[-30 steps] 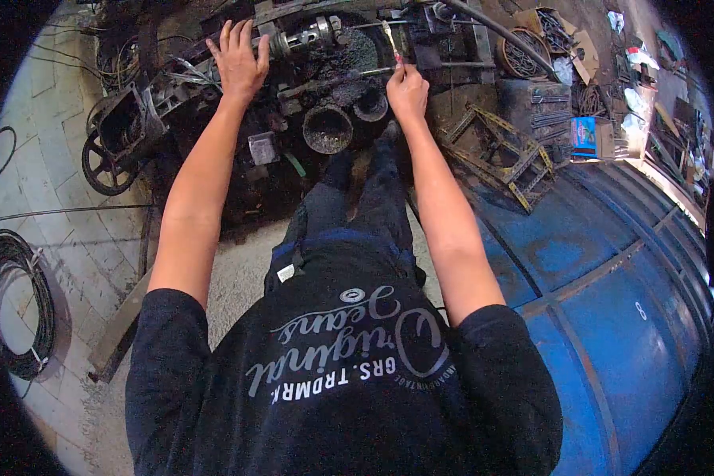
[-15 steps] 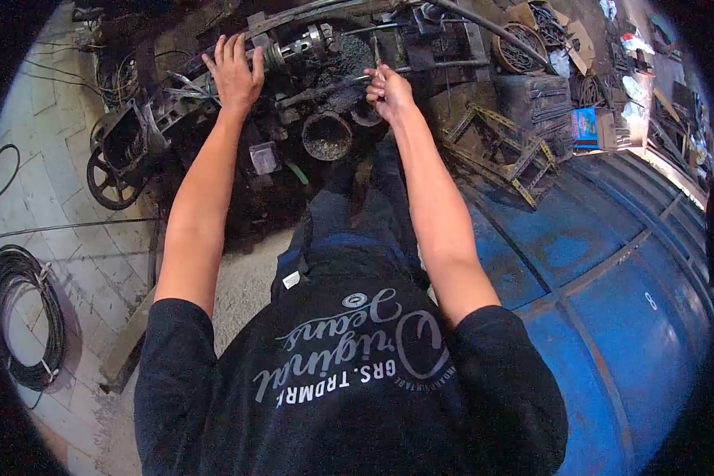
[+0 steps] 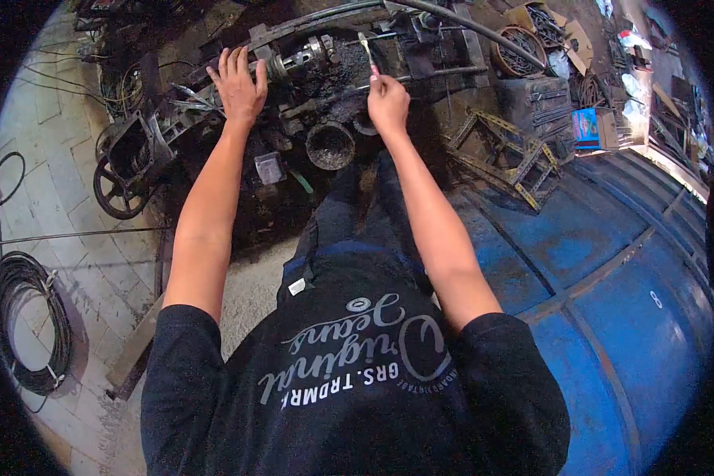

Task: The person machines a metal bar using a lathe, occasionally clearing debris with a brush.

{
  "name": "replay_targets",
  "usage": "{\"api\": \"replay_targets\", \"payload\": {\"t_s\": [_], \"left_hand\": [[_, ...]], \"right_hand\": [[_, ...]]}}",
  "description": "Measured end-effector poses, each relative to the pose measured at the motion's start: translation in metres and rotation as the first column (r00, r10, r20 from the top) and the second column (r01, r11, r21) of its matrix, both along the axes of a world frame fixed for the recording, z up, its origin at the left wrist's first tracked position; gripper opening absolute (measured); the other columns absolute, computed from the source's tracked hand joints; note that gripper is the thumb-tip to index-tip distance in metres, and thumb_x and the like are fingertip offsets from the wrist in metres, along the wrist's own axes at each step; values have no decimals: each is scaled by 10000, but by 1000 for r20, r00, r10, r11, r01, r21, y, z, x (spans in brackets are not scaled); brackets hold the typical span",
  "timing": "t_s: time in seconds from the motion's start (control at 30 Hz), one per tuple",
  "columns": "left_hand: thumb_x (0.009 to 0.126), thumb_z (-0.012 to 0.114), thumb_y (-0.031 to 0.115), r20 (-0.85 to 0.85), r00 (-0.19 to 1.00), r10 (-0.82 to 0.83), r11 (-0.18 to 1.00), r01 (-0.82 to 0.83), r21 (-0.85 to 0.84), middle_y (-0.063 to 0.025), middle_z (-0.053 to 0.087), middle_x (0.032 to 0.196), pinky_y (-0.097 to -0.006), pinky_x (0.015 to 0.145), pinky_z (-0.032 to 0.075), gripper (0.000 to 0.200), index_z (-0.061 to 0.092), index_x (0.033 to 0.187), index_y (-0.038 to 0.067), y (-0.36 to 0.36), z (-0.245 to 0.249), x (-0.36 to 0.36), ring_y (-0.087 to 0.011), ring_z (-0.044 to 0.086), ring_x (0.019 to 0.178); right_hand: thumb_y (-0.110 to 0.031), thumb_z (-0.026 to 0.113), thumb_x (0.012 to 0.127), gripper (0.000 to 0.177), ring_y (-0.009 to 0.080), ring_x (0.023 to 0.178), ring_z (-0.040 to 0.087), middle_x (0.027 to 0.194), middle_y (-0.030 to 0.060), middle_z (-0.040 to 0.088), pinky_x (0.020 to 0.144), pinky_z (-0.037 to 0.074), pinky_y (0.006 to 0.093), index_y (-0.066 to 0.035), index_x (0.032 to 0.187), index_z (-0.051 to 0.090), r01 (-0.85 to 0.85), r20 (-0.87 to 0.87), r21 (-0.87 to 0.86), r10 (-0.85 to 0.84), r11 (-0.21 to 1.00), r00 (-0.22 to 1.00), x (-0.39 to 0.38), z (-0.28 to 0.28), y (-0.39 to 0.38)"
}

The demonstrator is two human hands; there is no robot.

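My left hand [image 3: 242,89] lies with spread fingers on the dark lathe-like machine, just left of its chuck [image 3: 305,55]. In my right hand [image 3: 389,105] is a slim brush [image 3: 367,51] with a reddish handle. Its pale tip points away from me, over the machine bed to the right of the chuck. Dark metal chips [image 3: 337,79] are heaped on the bed between the chuck and the brush. Below them, nearer to me, sits a round pot [image 3: 330,146] with chips inside. Part of a second round container [image 3: 364,123] shows beside my right wrist.
A black handwheel [image 3: 119,186] stands at the machine's left end, and a coiled black cable [image 3: 30,317] lies on the tiled floor. To the right are a yellowish metal frame [image 3: 523,170], blue metal sheeting [image 3: 611,301] and a basket of metal parts [image 3: 519,49]. A long bar [image 3: 472,28] crosses overhead.
The brush in my right hand has swung to point away from me, and its pale tip now shows clearly. My left hand stays on the machine; the whole view has shifted slightly.
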State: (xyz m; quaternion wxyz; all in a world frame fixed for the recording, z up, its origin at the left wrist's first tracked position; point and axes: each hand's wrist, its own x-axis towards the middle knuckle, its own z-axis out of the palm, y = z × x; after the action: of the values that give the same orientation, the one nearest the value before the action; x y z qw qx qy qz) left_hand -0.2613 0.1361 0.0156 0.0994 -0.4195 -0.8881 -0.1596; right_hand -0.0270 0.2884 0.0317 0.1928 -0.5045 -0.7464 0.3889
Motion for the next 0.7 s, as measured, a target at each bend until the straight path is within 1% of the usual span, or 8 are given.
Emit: {"api": "replay_targets", "payload": {"t_s": [0.03, 0.13, 0.17, 0.3, 0.37, 0.47, 0.63, 0.7], "left_hand": [[946, 517, 371, 4, 1000, -4, 1000, 4, -2, -108, 505, 1338, -636, 1119, 155, 475, 527, 1287, 42, 0, 1, 0, -303, 336, 1364], [944, 523, 370, 13, 1000, -7, 1000, 7, -5, -107, 507, 1333, -634, 1122, 153, 473, 528, 1285, 43, 0, 1, 2, -302, 337, 1363], [944, 525, 370, 15, 1000, -4, 1000, 4, -4, -106, 508, 1330, -633, 1123, 153, 471, 528, 1283, 44, 1, 1, 2, -302, 338, 1363], [964, 497, 363, 12, 1000, -6, 1000, 6, -5, -115, 497, 1346, -630, 1119, 161, 458, 514, 1297, 49, 2, 3, 1, -299, 341, 1363], [961, 502, 358, 23, 1000, -9, 1000, 9, -11, -115, 501, 1343, -629, 1119, 162, 453, 513, 1293, 49, 1, 2, 2, -299, 340, 1365], [945, 518, 375, 38, 999, -8, 1000, 9, -3, -126, 501, 1334, -632, 1119, 162, 490, 523, 1291, 28, 0, 0, 1, -316, 332, 1364], [952, 524, 353, 21, 1000, -9, 1000, 9, -14, -111, 500, 1345, -626, 1116, 177, 452, 514, 1286, 49, 0, 1, 3, -307, 341, 1364], [951, 529, 350, 13, 1000, -6, 1000, 6, -8, -110, 499, 1347, -624, 1115, 182, 451, 514, 1286, 49, 3, 3, 2, -308, 340, 1364]], "right_hand": [[-162, 561, 916, 219, 458, 780, 615, 801, 274, 623, 662, 448, 505, 40, 859, 621, 65, -25, -41, -66, 997, 997, 2, 10, 3], [-163, 574, 909, 209, 449, 769, 619, 759, 261, 626, 650, 453, 500, 35, 862, 621, 53, -54, 31, -51, 998, 997, 6, -6, 11], [-178, 578, 909, 218, 453, 791, 619, 774, 264, 631, 665, 460, 505, 31, 865, 624, 36, 29, 19, -36, 999, 999, 7, -15, 14], [-185, 575, 915, 222, 453, 801, 621, 791, 265, 636, 674, 466, 505, 27, 892, 638, 52, 54, -47, -50, 998, 997, 14, -27, 4], [-197, 571, 922, 231, 453, 801, 624, 804, 266, 640, 674, 470, 499, 21, 925, 649, -41, 53, -87, 46, 995, 998, 21, -34, -5], [-204, 567, 927, 243, 449, 795, 628, 805, 268, 640, 667, 473, 489, 24, 942, 650, 45, -39, -105, -50, 993, 998, 23, -32, -8], [-234, 571, 929, 277, 446, 777, 630, 800, 268, 639, 663, 479, 482, 33, 916, 647, 21, 76, -79, -15, 997, 997, 16, -39, 3], [-257, 576, 922, 301, 442, 777, 632, 807, 268, 640, 675, 485, 476, 33, 898, 652, -66, 130, -117, 81, 991, 988, 19, -36, -3]]}}
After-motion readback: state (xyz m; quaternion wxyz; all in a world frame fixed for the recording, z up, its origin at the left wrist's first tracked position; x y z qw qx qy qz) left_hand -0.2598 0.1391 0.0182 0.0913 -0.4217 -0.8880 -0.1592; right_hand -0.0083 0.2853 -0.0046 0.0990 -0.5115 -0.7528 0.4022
